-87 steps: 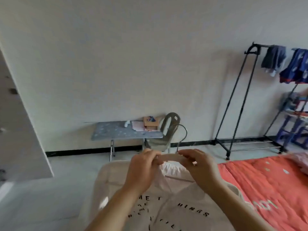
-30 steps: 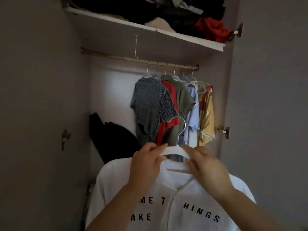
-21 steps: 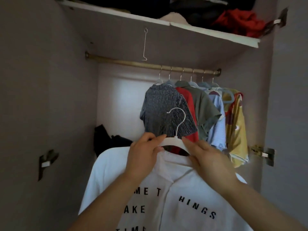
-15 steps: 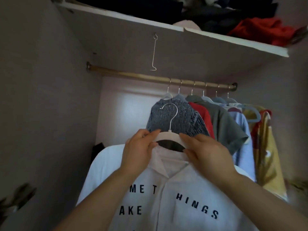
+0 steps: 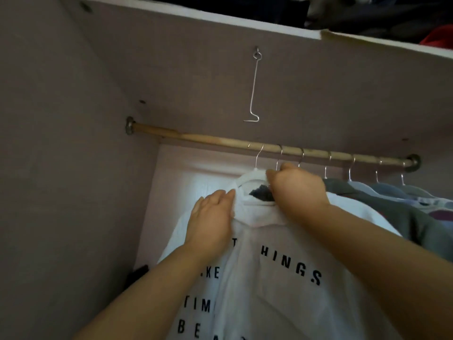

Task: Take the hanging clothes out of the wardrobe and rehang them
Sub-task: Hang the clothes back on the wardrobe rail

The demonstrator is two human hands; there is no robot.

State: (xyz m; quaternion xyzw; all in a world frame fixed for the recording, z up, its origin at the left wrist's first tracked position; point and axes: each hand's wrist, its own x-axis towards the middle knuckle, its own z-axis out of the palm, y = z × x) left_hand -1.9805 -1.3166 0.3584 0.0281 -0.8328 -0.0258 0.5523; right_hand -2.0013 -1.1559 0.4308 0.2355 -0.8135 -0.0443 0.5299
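Observation:
A white shirt (image 5: 282,246) with black lettering hangs on a white hanger (image 5: 250,179) whose metal hook reaches the wooden rail (image 5: 208,139) inside the wardrobe. My right hand (image 5: 297,190) grips the hanger at the right of its neck. My left hand (image 5: 210,217) lies with straight fingers on the shirt's left shoulder by the collar. Several other garments (image 5: 382,200) hang on the rail to the right, a grey-green one nearest, with a dark one partly hidden behind the white shirt.
A wire hook (image 5: 253,87) dangles from the underside of the shelf (image 5: 220,17) above the rail. Dark and red folded clothes (image 5: 367,13) lie on that shelf. The wardrobe's left wall (image 5: 61,168) stands close. A dark item (image 5: 137,273) sits low at the back.
Both hands raised the shirt on its hanger up to the rail, and its hook now sits at the rail left of the other hangers. My left hand left the hanger for the shoulder.

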